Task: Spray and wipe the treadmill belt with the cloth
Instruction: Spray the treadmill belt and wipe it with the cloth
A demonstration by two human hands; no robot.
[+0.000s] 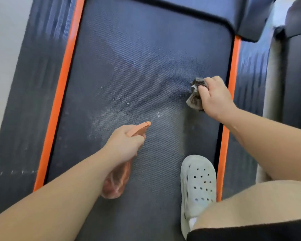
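We look down on a treadmill whose dark left side rail runs beside a pale floor, edged by an orange stripe. Next to that stripe the textured belt stretches away from us, and near its middle we see a pale, speckled wet patch. Our left hand is wrapped round the neck of an orange spray bottle, which is held above the belt. Its nozzle points forward and to the right, and a thin mist shows just beyond the tip. Further right, a pale perforated clog stands flat on the belt close to us. Beyond it our right hand clutches a crumpled grey cloth and holds it against the belt near the right edge, just beside the second orange stripe. The two hands are well apart, each clamped on its own tool. At top right the dark motor cover closes off the far end of the belt.
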